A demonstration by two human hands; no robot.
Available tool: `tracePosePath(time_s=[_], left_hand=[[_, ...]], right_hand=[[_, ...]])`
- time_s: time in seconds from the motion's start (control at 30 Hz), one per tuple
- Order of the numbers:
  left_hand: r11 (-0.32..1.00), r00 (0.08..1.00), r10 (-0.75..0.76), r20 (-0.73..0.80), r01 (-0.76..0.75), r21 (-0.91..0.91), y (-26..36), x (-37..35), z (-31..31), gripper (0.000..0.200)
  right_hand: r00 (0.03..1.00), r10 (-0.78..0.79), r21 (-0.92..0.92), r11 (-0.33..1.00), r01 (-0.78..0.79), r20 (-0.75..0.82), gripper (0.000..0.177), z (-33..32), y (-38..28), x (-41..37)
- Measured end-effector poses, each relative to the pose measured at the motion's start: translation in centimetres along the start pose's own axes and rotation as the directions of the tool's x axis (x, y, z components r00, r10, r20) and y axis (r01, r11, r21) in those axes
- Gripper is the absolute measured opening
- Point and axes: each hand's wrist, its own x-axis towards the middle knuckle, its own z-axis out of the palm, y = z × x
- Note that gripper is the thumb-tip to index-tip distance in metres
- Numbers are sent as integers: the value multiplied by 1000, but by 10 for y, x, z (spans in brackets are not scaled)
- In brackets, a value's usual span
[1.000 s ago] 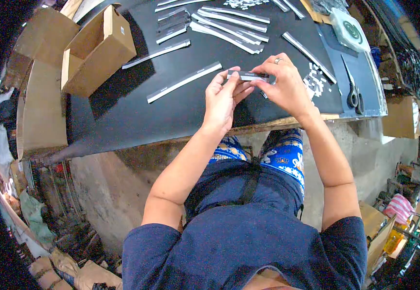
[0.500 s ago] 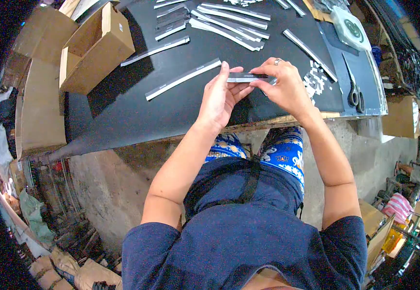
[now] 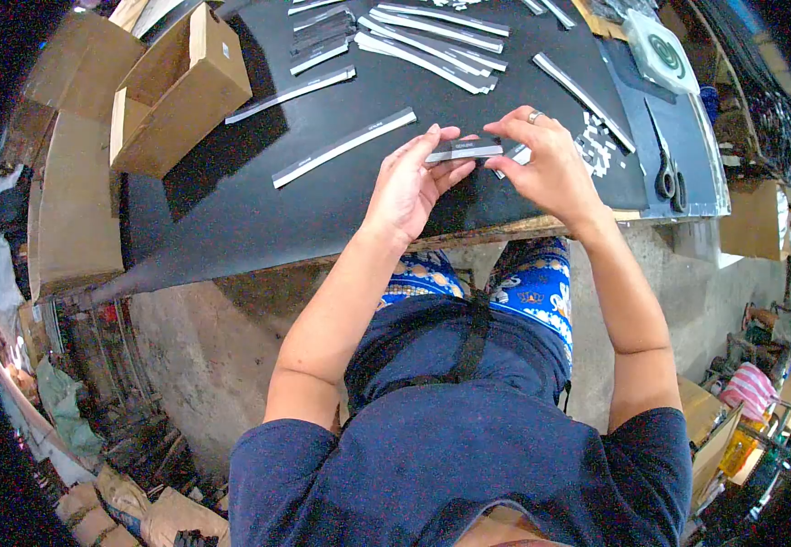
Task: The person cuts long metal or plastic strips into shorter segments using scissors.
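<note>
Short black card strip (image 3: 465,149) has tilted slightly since a moment ago. Left hand (image 3: 405,187) and right hand (image 3: 552,169) fingers pinch its ends, just above the black bench (image 3: 231,210) edge. Handling is still under way.

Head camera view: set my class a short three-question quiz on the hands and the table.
1. True or false: the left hand and the right hand both hold the small dark strip.
2. The scissors lie: A in the left hand; B on the table, right of the right hand; C under the strip.
3. Which hand wears a ring?
Key: 1 true; 2 B; 3 the right hand.
</note>
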Motion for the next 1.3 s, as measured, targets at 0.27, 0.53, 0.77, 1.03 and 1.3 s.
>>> tracePosePath(time_s=[0.27, 0.53, 0.77, 1.03, 1.3], left_hand=[[1000, 1000, 2, 13, -2, 5, -1, 1, 0, 35], [1000, 1000, -7, 13, 7, 2, -1, 1, 2, 36], [1000, 1000, -20, -1, 20, 4, 0, 3, 2, 43], [999, 999, -30, -29, 29, -30, 1, 4, 3, 50], [999, 1000, -18, -14, 17, -47, 0, 4, 3, 48]], right_hand=[[999, 31, 27, 999, -32, 37, 26, -1, 4, -1], [999, 31, 28, 999, -32, 35, 23, -1, 6, -1], [997, 79, 62, 995, -79, 13, 24, -2, 9, -3], [989, 149, 155, 976, -150, 16, 25, -3, 12, -3], [984, 170, 205, 963, -177, 54, 26, -5, 12, -3]])
